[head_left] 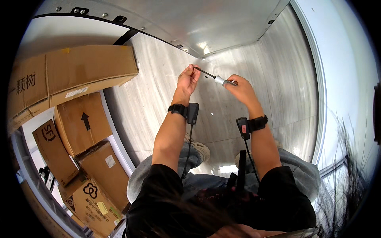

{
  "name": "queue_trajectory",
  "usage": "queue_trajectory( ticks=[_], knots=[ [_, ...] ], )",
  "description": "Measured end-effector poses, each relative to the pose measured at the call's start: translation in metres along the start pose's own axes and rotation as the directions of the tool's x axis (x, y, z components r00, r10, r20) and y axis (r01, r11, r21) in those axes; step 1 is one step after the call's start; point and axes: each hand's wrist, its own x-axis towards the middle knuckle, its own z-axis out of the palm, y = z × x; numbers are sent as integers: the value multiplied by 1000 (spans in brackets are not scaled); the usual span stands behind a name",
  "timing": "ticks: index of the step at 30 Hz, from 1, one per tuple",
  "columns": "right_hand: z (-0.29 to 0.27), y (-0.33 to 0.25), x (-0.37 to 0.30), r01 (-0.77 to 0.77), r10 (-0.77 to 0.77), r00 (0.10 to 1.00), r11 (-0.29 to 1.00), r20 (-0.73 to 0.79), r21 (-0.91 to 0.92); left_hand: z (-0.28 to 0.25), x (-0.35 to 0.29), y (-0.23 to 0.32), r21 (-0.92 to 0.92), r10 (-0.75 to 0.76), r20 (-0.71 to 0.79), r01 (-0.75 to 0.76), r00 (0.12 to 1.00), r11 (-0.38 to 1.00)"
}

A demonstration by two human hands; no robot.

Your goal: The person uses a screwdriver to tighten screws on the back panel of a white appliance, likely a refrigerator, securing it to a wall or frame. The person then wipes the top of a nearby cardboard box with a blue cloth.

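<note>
My right hand (pixel 241 89) is closed around the grey and dark handle of a screwdriver (pixel 206 73). Its thin dark shaft points up and to the left. At the far end of the shaft, the thumb and fingers of my left hand (pixel 188 80) pinch the tip. Whether a small part such as a screw sits between those fingers is hidden. Both hands are held above the floor, just short of the lower edge of a large metal panel (pixel 190 25).
Light wood-look floor (pixel 222 123) lies below, with a small dark piece (pixel 206 77) on it. Cardboard boxes (pixel 89 65) are stacked at the left, several on a shelf. A white wall (pixel 337 71) runs along the right. Black straps with small boxes and cables circle both wrists.
</note>
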Motion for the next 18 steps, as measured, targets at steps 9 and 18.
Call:
queue_trajectory(
  ticks=[9,18],
  knots=[
    [17,7,-1,-21,11,997,990,-75,-138,-5,10,0,209,-33,-114,56,993,976],
    [47,59,-13,-26,23,986,1000,-166,-15,-15,36,-31,142,-191,-136,210,972,967]
  ],
)
